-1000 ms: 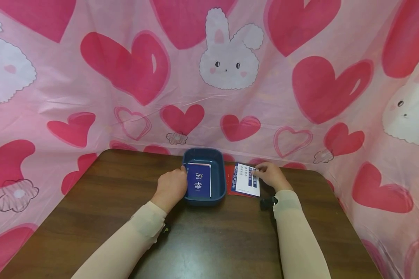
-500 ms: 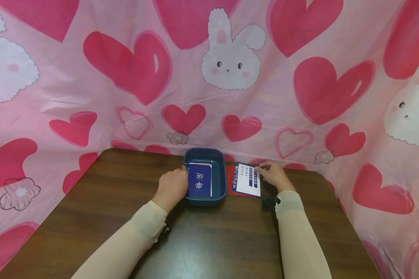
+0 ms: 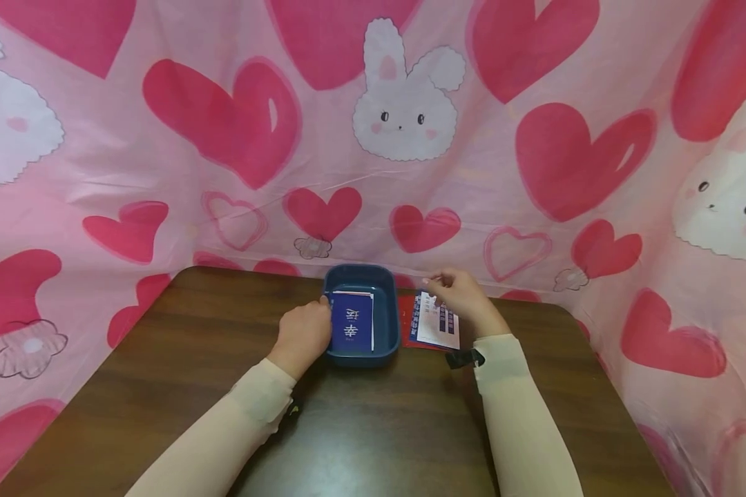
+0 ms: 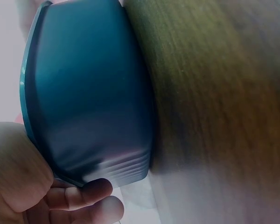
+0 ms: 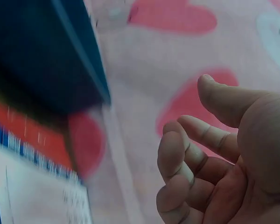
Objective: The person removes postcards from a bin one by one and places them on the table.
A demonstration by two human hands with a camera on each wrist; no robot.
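Note:
A dark blue plastic bin (image 3: 385, 324) stands on the table, holding a blue card (image 3: 356, 324) with white characters on top of paler cards. My left hand (image 3: 302, 336) grips the bin's left rim, its fingers curled over the edge; the left wrist view shows them against the bin's outer wall (image 4: 88, 84). To the right of the bin lies a fanned pile with a white printed card (image 3: 436, 335) on top, over blue and red cards (image 3: 404, 319). Above this pile hovers my right hand (image 3: 463, 298), holding nothing, its fingers loosely bent and thumb apart (image 5: 219, 161).
The brown wooden table (image 3: 373, 428) extends toward me and to both sides. Right behind the bin rises a pink cloth (image 3: 342, 166) printed with hearts and rabbits, enclosing the back and both sides.
My right hand has left the white card's upper right edge, rising and moving left over the pile. The left hand has kept its hold on the bin, and the cards lie as before.

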